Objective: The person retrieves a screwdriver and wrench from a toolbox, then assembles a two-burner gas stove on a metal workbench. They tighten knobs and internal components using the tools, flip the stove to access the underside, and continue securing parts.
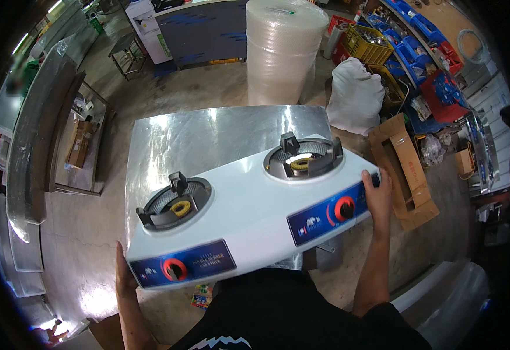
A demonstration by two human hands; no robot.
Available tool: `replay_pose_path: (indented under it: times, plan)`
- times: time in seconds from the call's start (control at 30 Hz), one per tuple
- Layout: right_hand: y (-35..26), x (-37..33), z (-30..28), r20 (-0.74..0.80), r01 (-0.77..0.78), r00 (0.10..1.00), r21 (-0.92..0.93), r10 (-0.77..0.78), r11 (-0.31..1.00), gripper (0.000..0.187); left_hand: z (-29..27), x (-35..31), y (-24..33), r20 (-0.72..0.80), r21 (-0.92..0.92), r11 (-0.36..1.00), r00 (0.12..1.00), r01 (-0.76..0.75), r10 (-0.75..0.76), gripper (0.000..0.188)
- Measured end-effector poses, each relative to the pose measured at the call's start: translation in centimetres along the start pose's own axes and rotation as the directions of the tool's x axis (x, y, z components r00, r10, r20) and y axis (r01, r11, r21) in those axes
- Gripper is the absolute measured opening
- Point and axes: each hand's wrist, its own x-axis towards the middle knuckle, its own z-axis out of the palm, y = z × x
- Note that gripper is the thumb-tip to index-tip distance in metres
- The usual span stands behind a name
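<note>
A white two-burner gas stove (237,201) is held between my hands, slanting up toward the right, over a shiny metal-topped table (208,137). Its front carries two blue panels, each with a red-ringed black knob. Round black pan supports surround the yellowish burners on top. My left hand (125,271) presses against the left end, its fingers mostly hidden behind the casing. At the right end, my right hand (378,195) grips the front corner with the thumb on the blue panel. Whether the stove's underside touches the tabletop cannot be seen.
Behind the table stands a tall roll of bubble wrap (281,52). To the right are a white sack (355,96), an open cardboard box (405,175) and shelves of blue bins (412,49). A metal workbench (80,189) with wrapped sheets beside it stands left.
</note>
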Motion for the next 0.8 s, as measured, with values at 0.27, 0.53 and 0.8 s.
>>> replay_pose_path:
  times: [0.27, 0.53, 0.8]
  plan:
    - [-9.8, 7.9, 1.3, 0.07, 0.23, 0.973, -0.291, -0.22, 0.928, 0.069, 4.0, 4.0, 10.2, -0.11, 0.724, 0.645, 0.881, -0.246, 0.46, 0.074]
    - [-16.9, 15.0, 4.3, 0.256, 0.231, 0.961, -0.539, -0.104, 0.81, 0.072, 8.8, 8.6, 17.9, -0.061, 0.783, 0.607, 0.954, -0.138, 0.295, 0.062]
    - [-17.9, 16.7, 5.5, 0.357, 0.26, 0.933, -0.567, -0.051, 0.781, 0.072, 8.1, 10.3, 19.9, -0.089, 0.832, 0.546, 0.948, -0.097, 0.304, 0.054]
